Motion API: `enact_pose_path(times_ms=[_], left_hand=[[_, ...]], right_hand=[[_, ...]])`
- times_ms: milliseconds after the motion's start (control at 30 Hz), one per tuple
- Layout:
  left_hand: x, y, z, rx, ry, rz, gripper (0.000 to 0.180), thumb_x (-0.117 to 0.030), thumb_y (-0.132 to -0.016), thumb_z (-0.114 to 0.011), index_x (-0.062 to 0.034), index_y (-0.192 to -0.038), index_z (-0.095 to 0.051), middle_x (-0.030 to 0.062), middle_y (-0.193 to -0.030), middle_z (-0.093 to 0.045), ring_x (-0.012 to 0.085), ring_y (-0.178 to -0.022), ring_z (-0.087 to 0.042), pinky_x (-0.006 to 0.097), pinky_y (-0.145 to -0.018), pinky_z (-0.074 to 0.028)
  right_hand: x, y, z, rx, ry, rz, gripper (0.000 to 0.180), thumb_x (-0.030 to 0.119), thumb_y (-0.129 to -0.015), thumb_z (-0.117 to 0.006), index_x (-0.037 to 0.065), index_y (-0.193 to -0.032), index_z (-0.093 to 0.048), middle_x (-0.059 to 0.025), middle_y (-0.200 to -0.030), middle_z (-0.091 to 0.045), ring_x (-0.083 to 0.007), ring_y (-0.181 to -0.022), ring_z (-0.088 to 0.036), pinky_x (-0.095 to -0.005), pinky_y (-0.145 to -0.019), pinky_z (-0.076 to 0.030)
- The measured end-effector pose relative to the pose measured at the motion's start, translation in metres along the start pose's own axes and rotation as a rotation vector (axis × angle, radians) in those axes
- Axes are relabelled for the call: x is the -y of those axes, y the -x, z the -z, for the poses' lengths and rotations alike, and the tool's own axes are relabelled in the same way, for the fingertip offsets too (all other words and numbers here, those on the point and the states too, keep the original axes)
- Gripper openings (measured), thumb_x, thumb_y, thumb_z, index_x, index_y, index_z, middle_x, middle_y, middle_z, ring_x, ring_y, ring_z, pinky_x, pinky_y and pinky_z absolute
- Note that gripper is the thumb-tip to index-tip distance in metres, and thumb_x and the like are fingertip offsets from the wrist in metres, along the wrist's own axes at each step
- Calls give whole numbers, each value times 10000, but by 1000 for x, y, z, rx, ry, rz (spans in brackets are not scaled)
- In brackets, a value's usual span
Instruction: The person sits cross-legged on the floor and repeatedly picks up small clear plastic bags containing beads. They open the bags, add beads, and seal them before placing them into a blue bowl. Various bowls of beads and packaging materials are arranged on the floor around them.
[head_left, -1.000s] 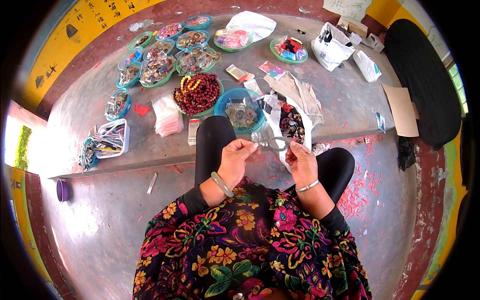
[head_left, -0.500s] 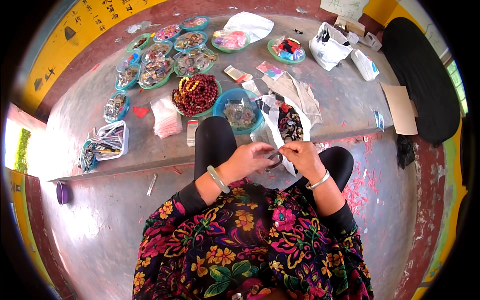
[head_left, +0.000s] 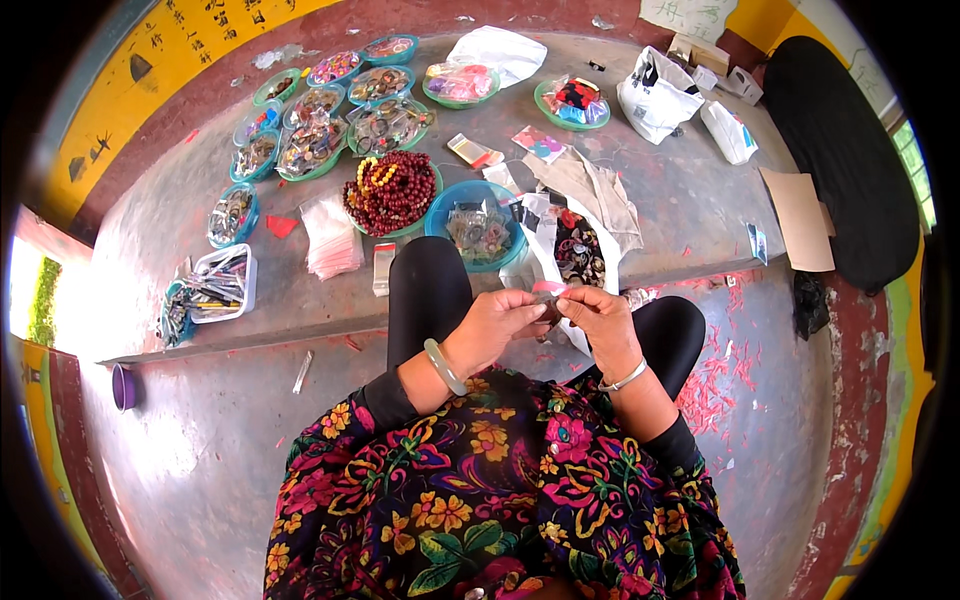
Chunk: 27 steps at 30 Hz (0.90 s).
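- Both hands meet over the lap, near the worktop's [head_left: 690, 200] near edge. Left hand [head_left: 495, 325] and right hand [head_left: 597, 318] pinch one small pinkish item [head_left: 547, 291] between the fingertips; what it is cannot be told.
- Step in hand, as judged: fine fingertip work on that item, mid-way.
- Next move likely calls for a steady pinch, small motions only.
- Just beyond the hands: blue bowl [head_left: 478, 228] and open white bag [head_left: 578, 245] at the edge.
- Open room: bare worktop far right; floor left.
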<state>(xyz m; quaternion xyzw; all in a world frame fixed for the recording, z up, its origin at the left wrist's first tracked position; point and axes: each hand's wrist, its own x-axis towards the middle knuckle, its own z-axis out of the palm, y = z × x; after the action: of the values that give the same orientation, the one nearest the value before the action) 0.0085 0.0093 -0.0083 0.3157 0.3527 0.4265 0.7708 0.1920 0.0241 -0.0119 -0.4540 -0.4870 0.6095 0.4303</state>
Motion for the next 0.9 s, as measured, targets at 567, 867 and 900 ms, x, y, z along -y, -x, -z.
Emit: enact_pose_path(times_ms=[567, 867, 900], left_hand=[[10, -2, 1, 23, -160, 7, 331, -44, -899, -508, 5, -1227, -502, 60, -1059, -594, 124, -916, -596, 264, -852, -499], [11, 1, 0, 38, -135, 33, 332, -36, -899, -501, 1, -1229, -502, 63, -1051, -600, 132, -908, -606, 264, -848, -501], [11, 2, 0, 39, -135, 35, 325, -36, -900, -500, 4, -1222, -507, 65, -1047, -601, 133, -908, -607, 265, -848, -501]], right_hand=[[21, 2, -6, -42, 871, 572, 246, 67, -594, -735, 106, -822, -651, -202, -1330, -387, -422, -1262, -315, -464, -1001, -302], [29, 1, -3, 68, 930, 644, 179, 60, -622, -712, 96, -784, -645, -212, -1319, -405, -419, -1259, -323, -450, -997, -314], [29, 1, -2, 80, 944, 655, 180, 57, -622, -712, 96, -784, -645, -208, -1319, -408, -415, -1260, -325, -448, -996, -316]])
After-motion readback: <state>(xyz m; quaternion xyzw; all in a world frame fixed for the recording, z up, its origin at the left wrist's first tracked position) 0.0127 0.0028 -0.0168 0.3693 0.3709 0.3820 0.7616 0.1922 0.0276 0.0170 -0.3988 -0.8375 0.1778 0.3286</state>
